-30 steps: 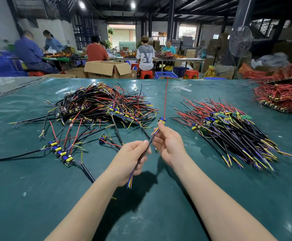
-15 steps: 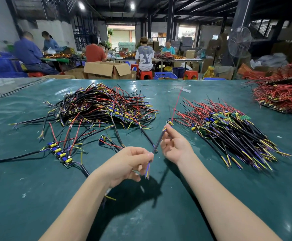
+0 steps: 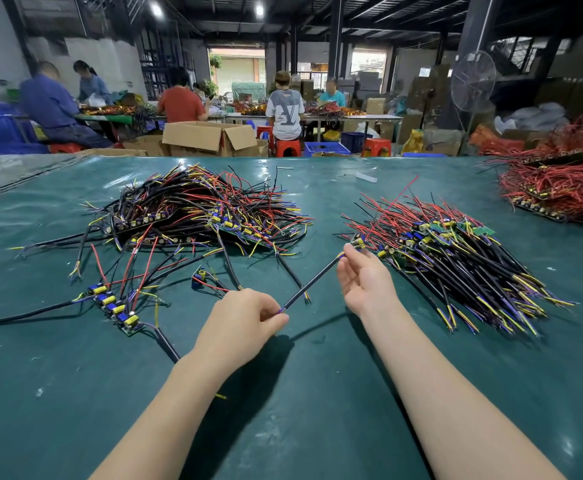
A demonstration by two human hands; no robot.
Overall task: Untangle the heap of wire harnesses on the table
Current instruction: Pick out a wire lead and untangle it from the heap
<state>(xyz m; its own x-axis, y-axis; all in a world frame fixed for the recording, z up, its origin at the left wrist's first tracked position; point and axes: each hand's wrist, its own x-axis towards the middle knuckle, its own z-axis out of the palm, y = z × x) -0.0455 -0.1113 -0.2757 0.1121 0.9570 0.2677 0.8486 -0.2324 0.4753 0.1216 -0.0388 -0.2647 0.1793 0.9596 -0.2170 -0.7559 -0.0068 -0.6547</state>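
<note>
I note my left hand (image 3: 245, 323) pinching the lower end of a thin black-sheathed wire harness (image 3: 314, 284), and my right hand (image 3: 366, 282) pinching its upper end. A tangled multicoloured heap (image 3: 196, 213) lies beyond the left fingers (image 3: 276, 318).

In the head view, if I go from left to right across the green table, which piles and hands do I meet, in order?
tangled heap → left hand → harness pinched between both hands → right hand → sorted pile → red pile
</note>
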